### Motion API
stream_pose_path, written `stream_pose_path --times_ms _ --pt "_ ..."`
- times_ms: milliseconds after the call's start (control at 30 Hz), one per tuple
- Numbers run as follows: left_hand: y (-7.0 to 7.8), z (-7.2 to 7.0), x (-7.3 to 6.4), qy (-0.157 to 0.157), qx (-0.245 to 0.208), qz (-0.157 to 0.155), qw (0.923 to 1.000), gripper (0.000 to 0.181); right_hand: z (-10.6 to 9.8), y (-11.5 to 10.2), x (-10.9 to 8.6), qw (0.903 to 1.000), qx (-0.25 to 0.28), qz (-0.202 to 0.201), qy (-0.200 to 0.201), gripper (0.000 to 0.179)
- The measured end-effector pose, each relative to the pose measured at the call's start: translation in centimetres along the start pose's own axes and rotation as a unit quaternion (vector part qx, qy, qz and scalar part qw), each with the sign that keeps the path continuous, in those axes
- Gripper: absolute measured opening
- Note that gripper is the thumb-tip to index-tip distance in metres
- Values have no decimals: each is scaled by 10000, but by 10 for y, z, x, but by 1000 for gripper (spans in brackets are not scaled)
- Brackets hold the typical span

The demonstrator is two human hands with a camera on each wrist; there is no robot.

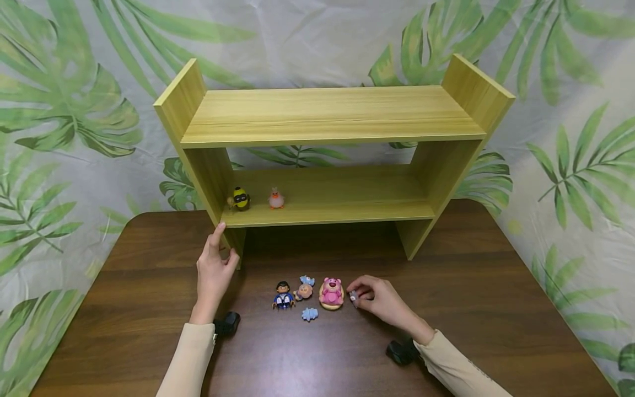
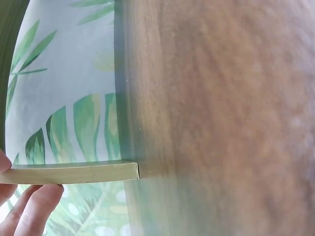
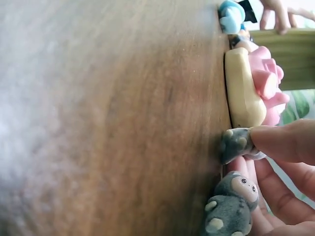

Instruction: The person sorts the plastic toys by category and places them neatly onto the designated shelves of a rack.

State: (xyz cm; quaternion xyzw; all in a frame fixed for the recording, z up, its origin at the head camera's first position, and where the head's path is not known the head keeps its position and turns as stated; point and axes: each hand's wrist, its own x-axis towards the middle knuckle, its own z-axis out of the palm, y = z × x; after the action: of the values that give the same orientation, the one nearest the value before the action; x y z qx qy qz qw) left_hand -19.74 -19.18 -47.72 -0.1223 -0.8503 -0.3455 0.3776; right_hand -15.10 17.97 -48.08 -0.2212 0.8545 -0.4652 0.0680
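My left hand [image 1: 214, 270] holds the left side panel of a wooden shelf [image 1: 327, 140]; in the left wrist view its fingers lie on both faces of the panel [image 2: 74, 173]. Low over the table my right hand [image 1: 382, 300] pinches a small grey figurine [image 3: 238, 142] between thumb and fingers. A second grey figurine [image 3: 231, 204] with a pale face shows beside those fingers in the right wrist view. Just left of the right hand lies a pink bear figurine [image 1: 332, 292] on a yellow ring.
Left of the bear lie a blue-suited toy figure [image 1: 283, 296], a round-faced figurine [image 1: 303, 291] and two light-blue pieces, one nearer me [image 1: 310, 314]. On the middle shelf stand a yellow-and-black figurine [image 1: 241, 198] and a pink bird figurine [image 1: 276, 199]. Leaf-patterned cloth hangs behind.
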Motion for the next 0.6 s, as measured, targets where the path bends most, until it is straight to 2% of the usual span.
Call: stream_pose_path --times_ms 167,600 --pt "0 0 0 12 -7 27 10000 80 -1 -2 2 9993 219 247 152 19" --pt "1 0 1 21 -15 50 10000 80 -1 -4 6 9989 208 319 263 17"
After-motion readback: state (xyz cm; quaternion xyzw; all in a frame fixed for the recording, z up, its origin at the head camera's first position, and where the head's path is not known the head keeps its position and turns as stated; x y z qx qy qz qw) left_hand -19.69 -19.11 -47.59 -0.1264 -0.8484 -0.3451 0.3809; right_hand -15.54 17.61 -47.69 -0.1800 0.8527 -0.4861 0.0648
